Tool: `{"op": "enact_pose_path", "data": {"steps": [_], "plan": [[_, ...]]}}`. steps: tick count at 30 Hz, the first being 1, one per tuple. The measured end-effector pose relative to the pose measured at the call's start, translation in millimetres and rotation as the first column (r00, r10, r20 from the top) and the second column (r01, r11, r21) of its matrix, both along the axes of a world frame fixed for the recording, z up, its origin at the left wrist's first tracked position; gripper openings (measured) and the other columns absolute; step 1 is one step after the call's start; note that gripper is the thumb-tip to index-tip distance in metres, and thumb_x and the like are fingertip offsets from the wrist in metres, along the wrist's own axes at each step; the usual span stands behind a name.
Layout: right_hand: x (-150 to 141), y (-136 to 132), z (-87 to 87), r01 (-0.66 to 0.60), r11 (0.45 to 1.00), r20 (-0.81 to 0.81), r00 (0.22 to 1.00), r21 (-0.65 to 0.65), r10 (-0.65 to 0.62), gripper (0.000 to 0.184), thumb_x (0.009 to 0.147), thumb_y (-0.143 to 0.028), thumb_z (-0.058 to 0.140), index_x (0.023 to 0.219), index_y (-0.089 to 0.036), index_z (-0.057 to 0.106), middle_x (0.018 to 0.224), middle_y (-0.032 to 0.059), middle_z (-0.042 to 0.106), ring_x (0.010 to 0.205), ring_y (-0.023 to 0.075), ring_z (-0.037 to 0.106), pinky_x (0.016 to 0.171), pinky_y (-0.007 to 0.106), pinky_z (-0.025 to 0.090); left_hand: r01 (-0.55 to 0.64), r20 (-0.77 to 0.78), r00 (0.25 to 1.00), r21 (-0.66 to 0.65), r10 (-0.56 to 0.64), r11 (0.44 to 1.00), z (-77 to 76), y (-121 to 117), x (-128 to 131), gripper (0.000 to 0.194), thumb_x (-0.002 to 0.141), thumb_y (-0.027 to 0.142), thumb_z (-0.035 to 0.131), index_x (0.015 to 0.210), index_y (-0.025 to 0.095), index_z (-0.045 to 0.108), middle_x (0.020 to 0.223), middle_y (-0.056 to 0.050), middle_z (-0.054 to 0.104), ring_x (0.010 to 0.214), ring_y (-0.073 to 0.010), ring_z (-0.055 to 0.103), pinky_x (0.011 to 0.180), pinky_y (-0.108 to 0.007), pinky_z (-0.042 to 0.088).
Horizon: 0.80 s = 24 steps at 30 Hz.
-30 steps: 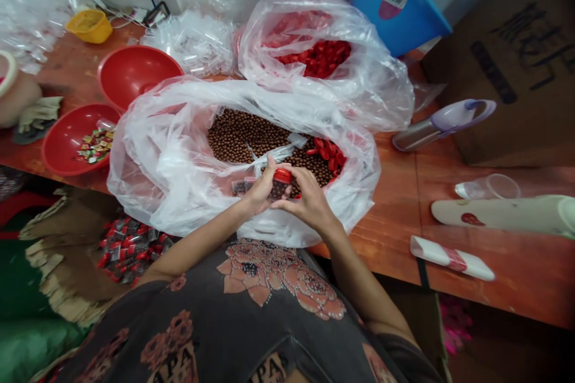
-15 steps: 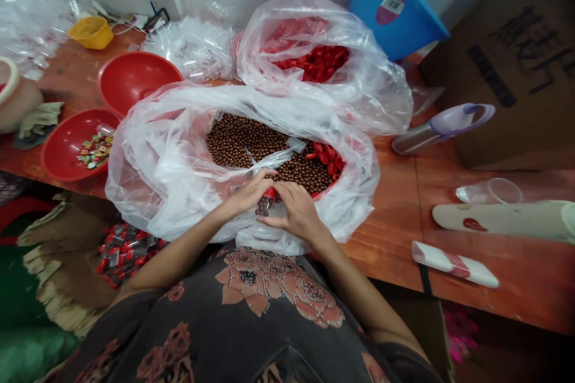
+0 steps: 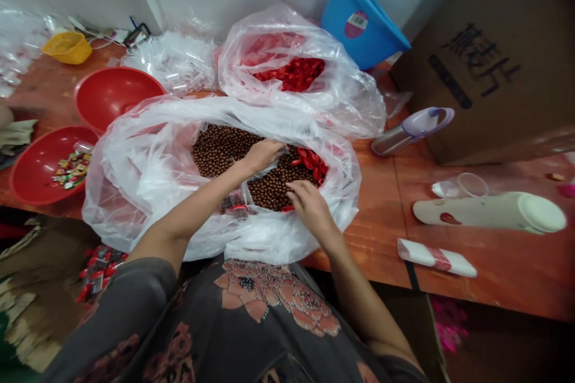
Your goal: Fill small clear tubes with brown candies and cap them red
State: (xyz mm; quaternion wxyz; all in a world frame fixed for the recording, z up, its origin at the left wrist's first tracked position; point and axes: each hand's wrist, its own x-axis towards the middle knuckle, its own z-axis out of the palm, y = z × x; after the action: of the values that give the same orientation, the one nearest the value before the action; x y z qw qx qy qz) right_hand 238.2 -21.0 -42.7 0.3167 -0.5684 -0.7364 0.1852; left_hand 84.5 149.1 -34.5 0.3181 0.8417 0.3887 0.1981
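Observation:
A large clear plastic bag [image 3: 135,182] lies open on the table, holding a mass of small brown balls [image 3: 220,149] and a patch of glossy red pieces [image 3: 312,164]. My left hand [image 3: 263,155] rests with its fingers together at the middle of the balls, beside a thin plastic strip. My right hand [image 3: 309,206] is curled down at the near edge of the balls. A small clear container with a red cap [image 3: 239,208] lies below my left wrist among small packets, partly hidden by the arm. Neither hand shows anything held.
Behind stands a second plastic bag [image 3: 269,54] of red pieces. Red bowls [image 3: 112,96] lie at left, one holding colourful sweets. A blue bucket [image 3: 359,27], cardboard box [image 3: 485,54] and flask [image 3: 411,131] stand beyond, on or by the wooden table [image 3: 377,239].
My hands have parted and no longer hold the red-capped container between them. It now lies below my left wrist. My left hand moved away over the balls, and the view swung slightly.

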Motion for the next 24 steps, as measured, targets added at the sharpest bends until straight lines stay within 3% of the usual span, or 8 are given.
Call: {"op": "enact_pose_path", "data": {"steps": [3,5,8,10,13,16,20,24], "plan": [[32,13,-0.8,0.097,0.995,0.035,0.995,0.004,-0.097,0.033,0.096,-0.025,0.042,0.121,-0.019,0.064,0.109,0.0134,0.063,0.102,0.0262,0.062,0.091,0.046,0.053,-0.098,0.013,0.995,-0.056,0.099,0.994,10.4,-1,-39,0.031,0.083,0.026,0.064,0.112,0.019,0.068,0.106,-0.008,0.071,0.098,-0.0225,0.062,0.091,-0.03,0.042],[43,24,1.2,0.124,0.992,0.084,0.989,0.013,-0.124,0.034,0.096,-0.024,0.041,0.12,-0.018,0.064,0.111,0.0144,0.064,0.103,0.0268,0.061,0.092,0.046,0.052,-0.183,-0.022,0.983,-0.113,0.182,0.977,15.6,1,-76,0.028,0.081,0.031,0.067,0.105,0.019,0.072,0.102,-0.006,0.072,0.093,-0.0211,0.063,0.086,-0.028,0.044],[44,46,4.7,0.163,0.986,0.192,0.967,0.031,-0.165,0.036,0.095,-0.021,0.039,0.119,-0.015,0.065,0.114,0.016,0.065,0.105,0.0284,0.061,0.094,0.046,0.051,-0.358,-0.186,0.93,-0.251,0.318,0.899,12.6,6,-126,0.024,0.072,0.03,0.074,0.091,0.017,0.077,0.081,-0.004,0.073,0.074,-0.0186,0.063,0.071,-0.027,0.045],[38,59,5.8,0.197,0.98,0.292,0.936,0.029,-0.197,0.037,0.095,-0.021,0.039,0.123,-0.014,0.062,0.119,0.0176,0.064,0.105,0.0298,0.061,0.091,0.046,0.051,-0.418,-0.258,0.902,-0.316,0.347,0.852,4.6,9,-142,0.021,0.066,0.028,0.078,0.082,0.016,0.078,0.072,-0.003,0.072,0.066,-0.0167,0.061,0.064,-0.026,0.043],[29,75,5.0,0.206,0.978,0.426,0.883,0.026,-0.197,0.041,0.095,-0.026,0.044,0.131,-0.011,0.057,0.123,0.0209,0.063,0.102,0.0321,0.062,0.086,0.045,0.052,-0.418,-0.216,0.908,-0.424,0.359,0.803,-8.8,15,-136,0.018,0.066,0.025,0.076,0.08,0.014,0.078,0.071,-0.003,0.071,0.06,-0.0144,0.059,0.056,-0.024,0.042],[26,82,2.2,0.184,0.983,0.482,0.86,0.02,-0.171,0.041,0.094,-0.028,0.047,0.129,-0.01,0.057,0.112,0.0207,0.065,0.097,0.032,0.063,0.081,0.043,0.052,-0.405,-0.129,0.907,-0.522,0.4,0.75,-17.1,23,-107,0.018,0.065,0.024,0.077,0.079,0.011,0.076,0.068,-0.004,0.069,0.054,-0.0125,0.056,0.05,-0.024,0.044],[31,82,-3.1,0.202,0.979,0.452,0.874,-0.008,-0.177,0.042,0.09,-0.019,0.044,0.129,-0.012,0.057,0.108,0.0186,0.066,0.093,0.0298,0.063,0.08,0.042,0.052,-0.397,-0.057,0.894,-0.559,0.444,0.728,-23.2,35,-74,0.025,0.057,0.023,0.085,0.073,0.009,0.072,0.06,-0.002,0.064,0.049,-0.0119,0.054,0.05,-0.025,0.046],[38,75,-10.9,0.226,0.972,0.309,0.93,-0.057,-0.198,0.049,0.088,-0.017,0.042,0.136,-0.013,0.054,0.112,0.0189,0.065,0.096,0.0304,0.063,0.086,0.046,0.052,-0.355,0.021,0.892,-0.588,0.452,0.727,-31.4,39,-64,0.023,0.058,0.019,0.082,0.074,0.01,0.068,0.058,0.001,0.06,0.049,-0.0117,0.053,0.052,-0.026,0.046]]}}
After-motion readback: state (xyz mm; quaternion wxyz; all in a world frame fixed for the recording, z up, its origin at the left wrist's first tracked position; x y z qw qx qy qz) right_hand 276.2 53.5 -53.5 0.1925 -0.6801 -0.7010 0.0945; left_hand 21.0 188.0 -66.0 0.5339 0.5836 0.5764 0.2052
